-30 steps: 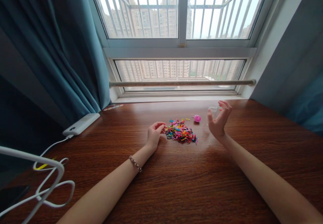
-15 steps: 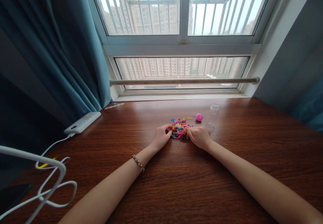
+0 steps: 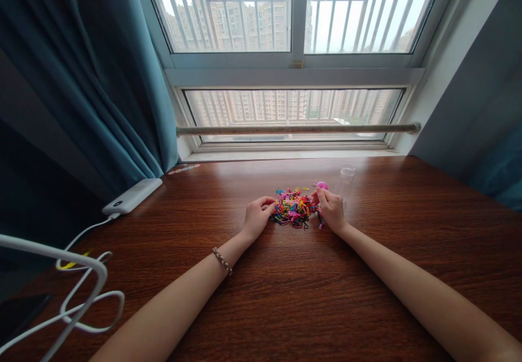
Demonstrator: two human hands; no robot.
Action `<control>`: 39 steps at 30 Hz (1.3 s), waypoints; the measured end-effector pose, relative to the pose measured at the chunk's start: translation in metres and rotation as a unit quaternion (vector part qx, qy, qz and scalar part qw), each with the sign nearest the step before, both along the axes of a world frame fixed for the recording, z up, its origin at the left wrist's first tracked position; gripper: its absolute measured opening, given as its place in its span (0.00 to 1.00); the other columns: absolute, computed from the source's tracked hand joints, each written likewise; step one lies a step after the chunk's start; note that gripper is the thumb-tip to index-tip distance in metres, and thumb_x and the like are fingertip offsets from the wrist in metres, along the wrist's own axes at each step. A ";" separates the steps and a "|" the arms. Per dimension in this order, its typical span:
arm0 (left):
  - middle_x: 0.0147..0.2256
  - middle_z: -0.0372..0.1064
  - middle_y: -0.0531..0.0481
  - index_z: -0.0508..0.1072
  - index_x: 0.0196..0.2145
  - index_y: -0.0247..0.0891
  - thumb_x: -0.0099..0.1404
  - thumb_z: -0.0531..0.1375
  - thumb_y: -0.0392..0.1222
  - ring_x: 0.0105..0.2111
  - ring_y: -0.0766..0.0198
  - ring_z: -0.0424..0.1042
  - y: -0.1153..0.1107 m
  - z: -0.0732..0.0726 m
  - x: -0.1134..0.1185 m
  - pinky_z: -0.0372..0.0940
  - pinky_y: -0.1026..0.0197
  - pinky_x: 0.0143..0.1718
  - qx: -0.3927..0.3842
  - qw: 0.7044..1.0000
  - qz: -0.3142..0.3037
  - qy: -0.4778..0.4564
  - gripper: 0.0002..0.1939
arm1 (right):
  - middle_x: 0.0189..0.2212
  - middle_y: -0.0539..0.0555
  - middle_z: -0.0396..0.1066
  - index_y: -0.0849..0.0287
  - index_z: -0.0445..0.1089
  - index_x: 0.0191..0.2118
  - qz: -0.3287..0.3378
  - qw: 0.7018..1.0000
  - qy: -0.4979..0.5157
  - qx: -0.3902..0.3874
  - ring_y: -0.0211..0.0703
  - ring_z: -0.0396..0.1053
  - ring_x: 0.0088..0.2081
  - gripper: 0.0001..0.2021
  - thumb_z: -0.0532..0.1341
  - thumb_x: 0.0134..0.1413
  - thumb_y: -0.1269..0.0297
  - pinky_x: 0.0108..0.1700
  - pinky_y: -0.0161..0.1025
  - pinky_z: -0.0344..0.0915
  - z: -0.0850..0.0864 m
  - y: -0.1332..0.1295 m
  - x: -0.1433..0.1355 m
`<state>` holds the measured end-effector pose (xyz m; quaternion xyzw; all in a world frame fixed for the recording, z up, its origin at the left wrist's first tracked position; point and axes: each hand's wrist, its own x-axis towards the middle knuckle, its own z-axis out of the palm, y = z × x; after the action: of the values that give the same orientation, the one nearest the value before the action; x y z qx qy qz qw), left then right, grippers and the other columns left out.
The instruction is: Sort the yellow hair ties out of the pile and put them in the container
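Note:
A loose heap of small multicoloured rubber bands (image 3: 294,208) lies on the brown wooden table. At its left edge is my left hand (image 3: 256,216), fingers curled and tips closed on bands at the rim of the heap. My right hand (image 3: 332,210) is at the right side, thumb and fingers pinched together, with some bands at and below the fingertips. Just behind the right fingers sits a round pink lid (image 3: 322,185), partly covered by them. A clear plastic jar (image 3: 347,180) stands behind my right hand, which hides its lower part.
On the left, a white power bank (image 3: 134,196) lies by the curtain (image 3: 122,79) with a white cable (image 3: 87,229) plugged in. Thick white tubing or cable (image 3: 61,253) loops across the near left. A window with a horizontal rail (image 3: 297,130) borders the table's far side.
My right hand has moved right and slightly up, away from the middle of the heap, drawing some bands outward. The heap is spread wider. My left hand has shifted slightly left.

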<state>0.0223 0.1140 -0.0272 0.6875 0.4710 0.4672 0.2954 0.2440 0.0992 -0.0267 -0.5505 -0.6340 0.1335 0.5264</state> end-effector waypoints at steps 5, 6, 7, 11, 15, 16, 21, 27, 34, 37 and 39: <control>0.32 0.72 0.47 0.73 0.31 0.35 0.55 0.57 0.41 0.34 0.61 0.71 0.004 -0.004 -0.001 0.65 0.60 0.38 -0.009 1.000 0.008 -0.026 0.08 | 0.21 0.50 0.70 0.58 0.69 0.28 -0.015 0.999 -0.052 -0.002 0.37 0.64 0.20 0.19 0.46 0.57 0.55 0.27 0.33 0.58 0.000 0.000 -0.001; 0.32 0.72 0.46 0.72 0.32 0.35 0.55 0.57 0.40 0.34 0.61 0.71 0.005 -0.006 -0.001 0.65 0.59 0.38 -0.014 0.999 0.009 -0.033 0.08 | 0.21 0.50 0.70 0.58 0.69 0.29 -0.016 0.998 -0.066 -0.002 0.37 0.64 0.20 0.18 0.47 0.57 0.56 0.27 0.33 0.58 0.000 -0.001 -0.001; 0.32 0.72 0.46 0.72 0.32 0.35 0.55 0.57 0.39 0.34 0.61 0.71 0.006 -0.007 -0.002 0.65 0.59 0.39 -0.020 0.999 0.007 -0.041 0.08 | 0.21 0.50 0.70 0.58 0.69 0.30 -0.019 0.996 -0.083 -0.003 0.37 0.64 0.20 0.16 0.48 0.56 0.57 0.27 0.33 0.58 0.001 -0.002 -0.002; 0.32 0.72 0.46 0.71 0.33 0.35 0.53 0.55 0.34 0.35 0.61 0.71 0.010 -0.012 -0.003 0.65 0.58 0.40 -0.028 0.998 -0.001 -0.062 0.09 | 0.22 0.49 0.70 0.56 0.70 0.32 -0.036 0.983 -0.178 -0.005 0.39 0.66 0.24 0.10 0.54 0.51 0.58 0.29 0.33 0.57 0.002 -0.007 -0.006; 0.34 0.72 0.47 0.71 0.34 0.36 0.51 0.52 0.28 0.36 0.62 0.71 0.012 -0.014 -0.004 0.64 0.59 0.41 -0.010 0.999 0.011 -0.038 0.14 | 0.23 0.48 0.70 0.53 0.69 0.36 -0.030 0.968 -0.249 -0.001 0.41 0.66 0.28 0.09 0.58 0.46 0.60 0.30 0.34 0.56 0.002 -0.010 -0.010; 0.34 0.72 0.47 0.71 0.35 0.36 0.50 0.52 0.28 0.36 0.62 0.71 0.011 -0.014 -0.005 0.64 0.60 0.41 -0.006 0.999 0.015 -0.030 0.15 | 0.23 0.49 0.70 0.53 0.69 0.37 -0.024 0.966 -0.258 0.001 0.42 0.66 0.29 0.10 0.58 0.47 0.61 0.30 0.35 0.57 0.002 -0.010 -0.010; 0.34 0.72 0.48 0.72 0.34 0.37 0.49 0.52 0.28 0.36 0.61 0.70 0.010 -0.010 -0.006 0.63 0.60 0.40 -0.003 0.998 0.065 0.014 0.15 | 0.27 0.50 0.71 0.54 0.68 0.38 0.004 0.968 -0.249 0.013 0.44 0.65 0.33 0.09 0.56 0.49 0.65 0.35 0.37 0.59 -0.001 -0.005 -0.008; 0.26 0.72 0.49 0.74 0.27 0.37 0.48 0.60 0.40 0.24 0.63 0.68 0.027 -0.002 -0.022 0.61 0.62 0.29 -0.060 0.990 0.010 0.128 0.06 | 0.31 0.53 0.68 0.58 0.67 0.38 0.018 0.986 -0.157 0.047 0.41 0.65 0.32 0.10 0.50 0.55 0.66 0.36 0.37 0.61 -0.001 0.000 -0.004; 0.23 0.69 0.50 0.75 0.30 0.32 0.45 0.64 0.47 0.22 0.67 0.63 0.047 0.003 -0.050 0.56 0.66 0.24 -0.138 0.967 -0.157 0.144 0.16 | 0.31 0.54 0.64 0.60 0.68 0.34 0.001 0.994 -0.078 0.082 0.42 0.64 0.34 0.10 0.50 0.56 0.67 0.38 0.38 0.60 0.000 0.004 -0.002; 0.27 0.71 0.48 0.75 0.32 0.31 0.48 0.62 0.49 0.25 0.66 0.65 0.049 0.009 -0.059 0.59 0.64 0.28 -0.169 0.952 -0.207 0.150 0.18 | 0.30 0.54 0.64 0.60 0.68 0.34 0.000 0.994 -0.062 0.085 0.42 0.64 0.33 0.09 0.51 0.55 0.67 0.37 0.38 0.60 -0.002 0.005 -0.001; 0.30 0.72 0.47 0.75 0.34 0.31 0.50 0.60 0.50 0.28 0.65 0.66 0.049 0.013 -0.062 0.60 0.63 0.31 -0.174 0.947 -0.226 0.146 0.19 | 0.30 0.53 0.64 0.60 0.68 0.34 0.005 0.995 -0.056 0.084 0.41 0.64 0.32 0.09 0.51 0.55 0.67 0.37 0.38 0.60 -0.003 0.006 -0.001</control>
<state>-0.0399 0.1634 -0.0145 0.7745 0.4153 0.1938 0.4359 0.2429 0.1053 -0.0300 -0.5079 -0.6743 0.0515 0.5335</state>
